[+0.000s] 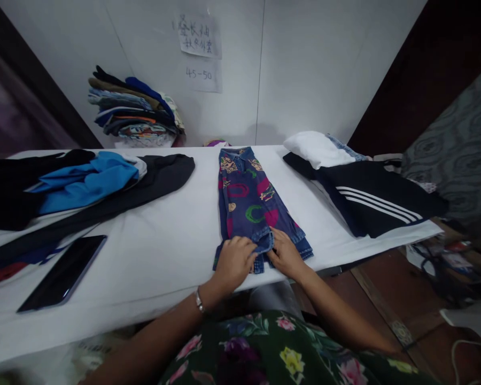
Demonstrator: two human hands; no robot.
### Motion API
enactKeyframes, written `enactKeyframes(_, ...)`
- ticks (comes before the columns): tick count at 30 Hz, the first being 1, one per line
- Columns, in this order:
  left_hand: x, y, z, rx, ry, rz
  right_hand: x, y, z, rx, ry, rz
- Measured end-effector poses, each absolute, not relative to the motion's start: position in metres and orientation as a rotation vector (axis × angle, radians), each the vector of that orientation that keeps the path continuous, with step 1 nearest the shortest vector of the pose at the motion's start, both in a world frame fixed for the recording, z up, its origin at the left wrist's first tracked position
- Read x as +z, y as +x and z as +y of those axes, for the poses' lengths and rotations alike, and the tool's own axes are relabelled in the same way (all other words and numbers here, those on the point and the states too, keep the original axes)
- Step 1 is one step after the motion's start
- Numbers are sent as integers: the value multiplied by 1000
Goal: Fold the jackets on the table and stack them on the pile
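A patterned denim shirt (244, 192) lies in a long folded strip on the white-covered table, its collar toward the wall. Both hands are at its near end. My left hand (235, 261) pinches one side of a blue denim cuff (263, 240), fingers curled over the cloth. On the cuff's other side, my right hand (285, 253) grips its edge with thumb and fingers. The cuff is lifted slightly off the layers beneath. Part of the hem below is hidden by the hands.
At left lie dark clothes, a blue garment (90, 182) and a phone (64, 272). A stack of folded clothes (134, 109) stands at the back left. Black striped clothing (377, 195) and a white garment (318, 149) lie at right. Handwritten paper (200, 37) hangs on the wall.
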State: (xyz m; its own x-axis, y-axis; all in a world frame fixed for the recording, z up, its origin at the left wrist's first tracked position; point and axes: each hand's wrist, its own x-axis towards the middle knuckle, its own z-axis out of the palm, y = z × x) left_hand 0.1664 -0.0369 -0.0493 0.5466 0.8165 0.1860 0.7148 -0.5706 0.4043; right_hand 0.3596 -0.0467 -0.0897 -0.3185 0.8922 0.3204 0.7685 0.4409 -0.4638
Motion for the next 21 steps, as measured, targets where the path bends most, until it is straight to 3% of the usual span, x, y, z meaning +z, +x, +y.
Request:
enactKeyframes(7, -61, 169, -48, 419, 2635, 1205, -82, 367, -53, 363, -1449, -2100)
enactKeyframes(14, -44, 155, -43, 603, 2530, 1089, -57, 365, -51, 117, -1293, -1867)
enactKeyframes(18, -44, 140, -25, 844, 2447, 1331, -64, 352, -45, 255, -1336, -2141)
enactKeyframes(21, -54, 128, -16, 746, 2376, 1493, -79, 354, -42, 421, -1419, -2262)
